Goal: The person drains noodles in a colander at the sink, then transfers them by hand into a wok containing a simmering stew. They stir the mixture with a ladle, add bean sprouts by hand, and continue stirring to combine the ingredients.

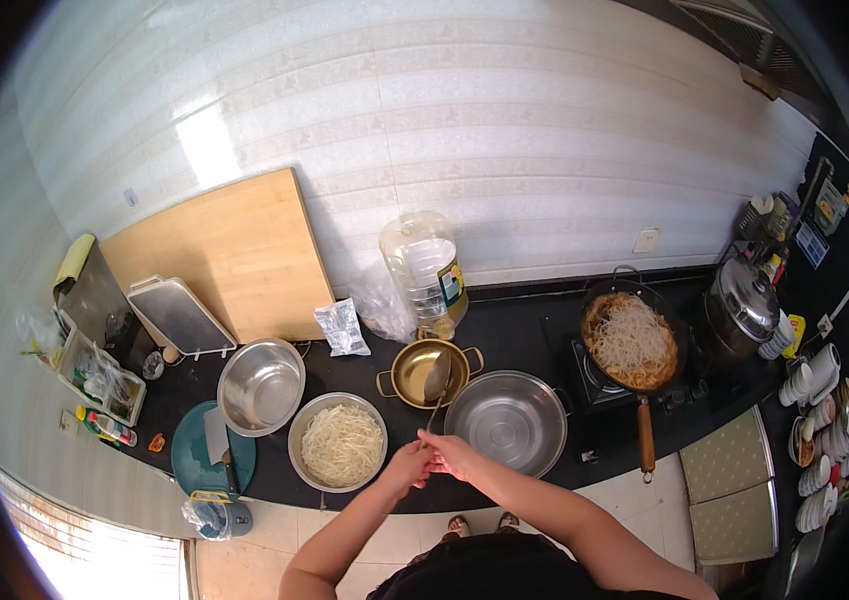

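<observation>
My right hand (456, 454) closes around the handle of a metal turner or ladle (436, 373). Its head is over a two-handled golden pot (403, 371); I cannot tell whether the two touch. My left hand (408, 466) meets the right one at the handle's near end, fingers curled, its grip partly hidden. Just beyond my right hand sits a wide steel basin (507, 420) with nothing in it. Left of my hands stands a steel bowl of pale shredded vegetable (343, 445).
On the gas stove (597, 379), a wok (627, 289) holds pale noodles over browned food, its wooden handle (646, 439) jutting past the counter edge. A cleaver (217, 439) lies on a round green board (192, 469). Another steel bowl (262, 386) and a large plastic bottle (421, 262) stand behind.
</observation>
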Demonstrator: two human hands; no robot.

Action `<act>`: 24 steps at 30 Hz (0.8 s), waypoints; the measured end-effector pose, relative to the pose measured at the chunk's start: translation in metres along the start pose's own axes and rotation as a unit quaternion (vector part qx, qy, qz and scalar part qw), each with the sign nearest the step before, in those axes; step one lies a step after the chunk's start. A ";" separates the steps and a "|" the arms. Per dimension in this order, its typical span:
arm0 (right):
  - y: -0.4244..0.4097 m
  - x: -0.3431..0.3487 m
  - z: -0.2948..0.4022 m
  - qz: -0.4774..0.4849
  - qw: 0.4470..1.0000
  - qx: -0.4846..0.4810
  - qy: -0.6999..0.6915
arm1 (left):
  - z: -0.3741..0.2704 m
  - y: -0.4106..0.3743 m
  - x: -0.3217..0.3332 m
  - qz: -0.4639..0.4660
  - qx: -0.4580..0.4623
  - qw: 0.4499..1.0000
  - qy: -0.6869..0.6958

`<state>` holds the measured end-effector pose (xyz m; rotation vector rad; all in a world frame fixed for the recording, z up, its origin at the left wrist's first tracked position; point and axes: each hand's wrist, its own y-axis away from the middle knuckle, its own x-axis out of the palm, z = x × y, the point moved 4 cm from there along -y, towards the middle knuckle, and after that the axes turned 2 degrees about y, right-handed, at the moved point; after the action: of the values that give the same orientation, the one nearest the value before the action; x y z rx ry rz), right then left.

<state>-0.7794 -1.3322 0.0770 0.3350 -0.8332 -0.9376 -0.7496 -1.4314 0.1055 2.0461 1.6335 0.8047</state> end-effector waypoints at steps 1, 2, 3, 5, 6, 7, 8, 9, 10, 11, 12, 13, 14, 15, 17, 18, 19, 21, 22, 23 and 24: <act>0.002 -0.004 -0.002 0.017 1.000 0.008 0.012 | -0.001 0.003 0.013 0.013 0.014 1.000 -0.019; 0.003 -0.013 -0.005 0.033 0.999 0.015 0.024 | -0.005 0.010 0.020 0.026 0.027 0.999 -0.038; 0.004 -0.023 -0.006 0.044 0.998 0.019 0.033 | -0.013 0.023 0.028 0.058 0.009 0.996 -0.069; 0.005 -0.039 -0.010 -0.047 0.997 0.042 -0.044 | -0.027 0.049 0.039 0.118 -0.029 0.985 -0.125; 0.015 -0.037 -0.006 -0.081 0.994 0.058 -0.054 | -0.014 0.045 0.024 0.152 -0.046 0.983 -0.088; 0.023 -0.041 -0.004 -0.119 0.988 0.072 -0.067 | -0.002 0.036 0.008 0.093 -0.021 0.989 -0.116; 0.026 -0.048 -0.003 -0.141 0.987 0.073 -0.030 | 0.010 0.025 -0.006 0.033 0.005 0.989 -0.145; 0.026 -0.059 -0.005 -0.138 0.989 0.058 0.000 | 0.020 0.013 -0.017 -0.026 0.031 0.984 -0.176; 0.025 -0.072 -0.008 -0.136 0.989 0.044 0.031 | 0.031 -0.002 -0.027 -0.102 0.013 0.967 -0.234; 0.024 -0.081 -0.010 -0.135 0.988 0.030 0.063 | 0.045 -0.023 -0.034 -0.155 0.043 0.946 -0.283; 0.038 -0.071 -0.002 -0.179 0.978 0.012 0.111 | 0.063 -0.042 -0.042 -0.211 0.070 0.919 -0.326; 0.042 -0.079 0.001 -0.212 0.952 -0.047 0.216 | 0.060 -0.048 -0.038 -0.261 0.101 0.885 -0.371; 0.050 -0.090 0.000 -0.244 0.910 -0.103 0.318 | 0.064 -0.057 -0.033 -0.251 0.067 0.910 -0.323; 0.058 -0.098 0.002 -0.272 0.853 -0.157 0.416 | 0.066 -0.067 -0.030 -0.245 0.081 0.914 -0.314; 0.081 -0.094 0.010 -0.306 0.791 -0.206 0.488 | 0.086 -0.092 -0.030 -0.237 0.103 0.921 -0.291; 0.097 -0.093 0.014 -0.326 0.756 -0.227 0.521 | 0.097 -0.107 -0.030 -0.240 0.093 0.929 -0.266; 0.108 -0.094 0.016 -0.308 0.785 -0.222 0.490 | 0.105 -0.116 -0.034 -0.244 0.082 0.935 -0.243; 0.130 -0.097 0.022 -0.274 0.837 -0.212 0.422 | 0.119 -0.129 -0.038 -0.247 0.064 0.944 -0.209; 0.142 -0.098 0.024 -0.275 0.849 -0.207 0.401 | 0.121 -0.132 -0.039 -0.250 0.056 0.946 -0.199; 0.152 -0.099 0.027 -0.275 0.860 -0.202 0.379 | 0.125 -0.134 -0.041 -0.251 0.048 0.948 -0.189; 0.164 -0.101 0.031 -0.275 0.869 -0.202 0.358 | 0.131 -0.138 -0.047 -0.275 0.070 0.940 -0.191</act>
<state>-0.7408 -1.1534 0.1446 0.5210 0.1728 -1.3618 -0.7733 -1.4388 -0.0894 1.5606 1.9191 0.0909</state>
